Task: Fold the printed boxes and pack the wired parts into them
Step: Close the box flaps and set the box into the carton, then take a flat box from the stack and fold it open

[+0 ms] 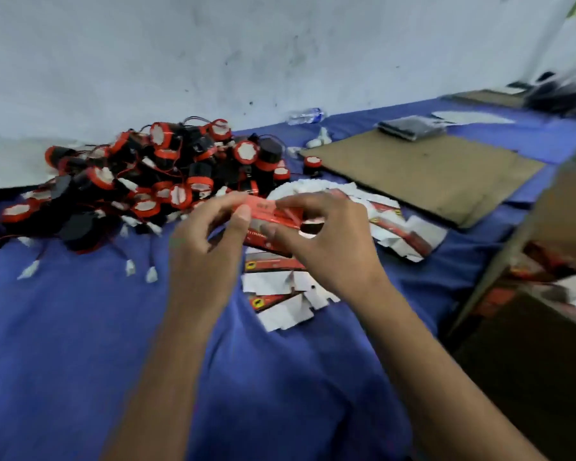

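Note:
Both hands hold one red printed box [269,217] above the blue cloth. My left hand [207,241] pinches its left end between thumb and fingers. My right hand [323,237] grips its right side, fingers curled over the top; a black and red part shows at the box's open right end. A heap of black and red wired parts [153,174] with white plugs lies behind and to the left. Flat unfolded printed boxes [280,287] lie under my hands, and more flat boxes [399,227] spread to the right.
The blue cloth [80,344] covers the work surface. A brown board [423,171] lies at the back right with a dark packet [409,127] on it. A plastic bottle [305,115] rests by the white wall. A cardboard carton [546,261] stands at the right edge.

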The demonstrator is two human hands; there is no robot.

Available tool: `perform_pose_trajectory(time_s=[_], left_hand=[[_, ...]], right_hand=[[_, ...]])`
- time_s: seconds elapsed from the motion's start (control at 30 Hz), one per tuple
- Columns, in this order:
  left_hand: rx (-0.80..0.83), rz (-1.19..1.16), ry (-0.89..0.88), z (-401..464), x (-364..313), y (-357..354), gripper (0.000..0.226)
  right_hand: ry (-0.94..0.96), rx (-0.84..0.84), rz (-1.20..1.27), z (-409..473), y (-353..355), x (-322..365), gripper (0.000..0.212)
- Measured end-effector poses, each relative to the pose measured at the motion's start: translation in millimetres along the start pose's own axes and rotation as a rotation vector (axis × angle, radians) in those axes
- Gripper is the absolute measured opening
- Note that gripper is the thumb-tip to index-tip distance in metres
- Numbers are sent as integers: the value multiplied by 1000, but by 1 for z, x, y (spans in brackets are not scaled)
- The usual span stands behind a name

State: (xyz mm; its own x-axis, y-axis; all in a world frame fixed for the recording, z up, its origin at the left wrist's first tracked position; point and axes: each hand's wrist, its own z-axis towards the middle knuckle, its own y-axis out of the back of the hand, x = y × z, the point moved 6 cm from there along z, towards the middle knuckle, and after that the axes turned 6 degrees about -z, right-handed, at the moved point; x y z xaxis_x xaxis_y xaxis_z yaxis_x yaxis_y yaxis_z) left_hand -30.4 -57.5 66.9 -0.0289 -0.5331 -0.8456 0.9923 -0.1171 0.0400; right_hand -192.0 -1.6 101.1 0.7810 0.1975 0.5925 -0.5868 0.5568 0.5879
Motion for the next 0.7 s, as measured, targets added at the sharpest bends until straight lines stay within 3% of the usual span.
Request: perform_pose_trajectory(time_s=[0.17, 0.27, 0.37, 0.47, 0.57, 0.7], left_hand=[[462, -251, -135, 9, -89, -202, 19], [665, -290, -169, -9, -117, -285, 15], [833, -108, -193, -37, -118, -347, 23], [998, 263, -298, -58, -102, -378, 26], [1000, 399, -320, -59, -95, -378, 20], [802, 230, -263, -40, -99, -348, 15]], right_hand=[[-248, -254, -416, -31, 207, -53, 48], [-411, -346, -612, -55, 287, -70, 53], [-662, -260, -772, -72, 327, -100, 47], [-800, -116, -867, -79, 328, -123, 43], [-761, -64, -831, -71, 307, -126, 37], [-651, -97, -772, -49, 279, -113, 28]])
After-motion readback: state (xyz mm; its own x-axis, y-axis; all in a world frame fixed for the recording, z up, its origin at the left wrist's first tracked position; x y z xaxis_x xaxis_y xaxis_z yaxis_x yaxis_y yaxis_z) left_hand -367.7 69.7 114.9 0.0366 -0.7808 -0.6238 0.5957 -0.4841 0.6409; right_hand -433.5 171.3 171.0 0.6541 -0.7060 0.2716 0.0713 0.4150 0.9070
